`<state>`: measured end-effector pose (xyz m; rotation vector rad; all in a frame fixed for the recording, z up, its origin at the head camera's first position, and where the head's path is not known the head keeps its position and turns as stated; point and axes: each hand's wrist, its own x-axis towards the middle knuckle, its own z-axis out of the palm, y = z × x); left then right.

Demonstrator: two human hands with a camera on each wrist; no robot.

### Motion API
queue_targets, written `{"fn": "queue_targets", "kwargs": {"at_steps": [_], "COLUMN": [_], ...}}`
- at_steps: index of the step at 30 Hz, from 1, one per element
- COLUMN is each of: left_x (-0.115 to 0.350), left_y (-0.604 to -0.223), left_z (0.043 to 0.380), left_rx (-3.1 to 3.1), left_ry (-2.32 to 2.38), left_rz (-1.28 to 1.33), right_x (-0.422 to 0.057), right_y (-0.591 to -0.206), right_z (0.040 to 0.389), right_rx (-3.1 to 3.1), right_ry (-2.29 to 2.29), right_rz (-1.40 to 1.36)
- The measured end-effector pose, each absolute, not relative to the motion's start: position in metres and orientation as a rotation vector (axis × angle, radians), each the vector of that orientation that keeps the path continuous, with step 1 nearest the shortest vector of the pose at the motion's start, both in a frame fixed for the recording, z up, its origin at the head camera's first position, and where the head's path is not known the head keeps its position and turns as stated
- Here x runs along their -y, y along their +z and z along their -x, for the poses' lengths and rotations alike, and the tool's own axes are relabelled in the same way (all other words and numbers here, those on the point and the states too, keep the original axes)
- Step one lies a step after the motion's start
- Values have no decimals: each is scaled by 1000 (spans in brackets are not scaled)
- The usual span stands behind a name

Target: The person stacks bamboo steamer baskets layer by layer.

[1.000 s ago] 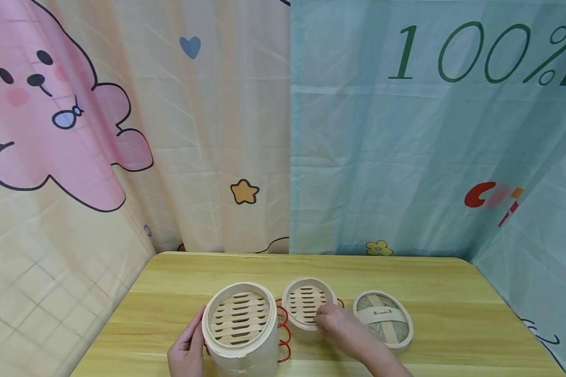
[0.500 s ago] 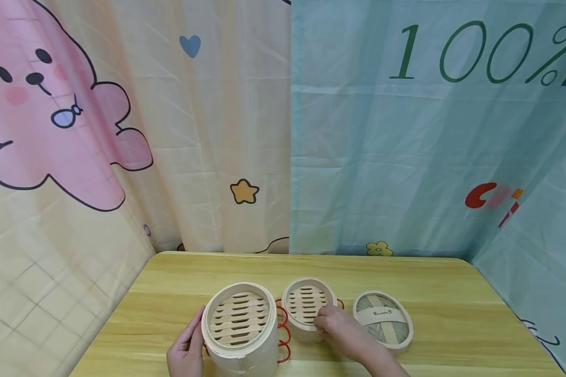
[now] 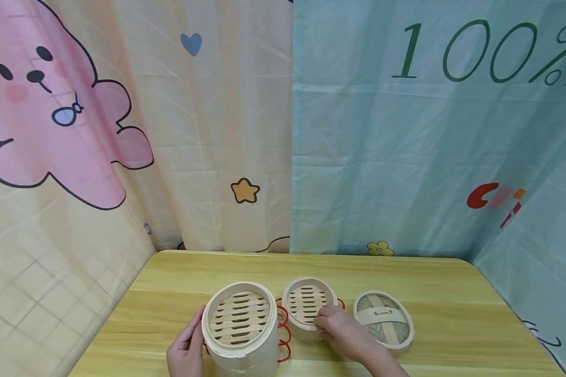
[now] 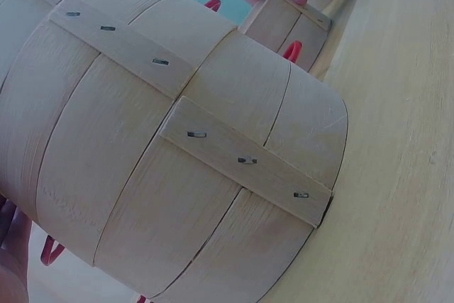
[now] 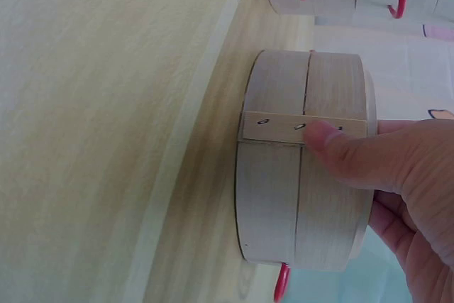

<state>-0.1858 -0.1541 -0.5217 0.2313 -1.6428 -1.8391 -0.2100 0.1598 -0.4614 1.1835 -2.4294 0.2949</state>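
Soft, fairly even light reaches the left grip (image 3: 185, 345) and the right grip (image 3: 341, 332) in the head view, with gentle shading in the folds of the curtain (image 3: 245, 131) beyond them. Both wrist views are dimmer and hazier, greyish beside the left grip; well away from the right grip, the table (image 5: 92, 140) looks soft and slightly blurred.

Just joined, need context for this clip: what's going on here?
A person is handling steamers at a wood-grain table. Their left hand touches the side of the tall steamer stack; their right hand pinches the small steamer, thumb on its outer wall. Both have slatted tops showing, uncovered. A round lid lies to the right.
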Motion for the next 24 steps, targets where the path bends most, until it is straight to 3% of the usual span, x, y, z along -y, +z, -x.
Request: {"fn": "queue_targets", "kwargs": {"at_steps": [12,24], "left_x": [159,158], "left_y": [-532,-533], "left_z": [191,193], "left_rx": [1640,1610], "left_ry": [-1824,-1841], "left_rz": [-236,-224], "right_x": [-158,-148], "right_y": [-450,-363], "right_z": [215,213], "right_rx": [2398,2419], "right_ry": [247,246], "right_rz": [-1137,-1061]}}
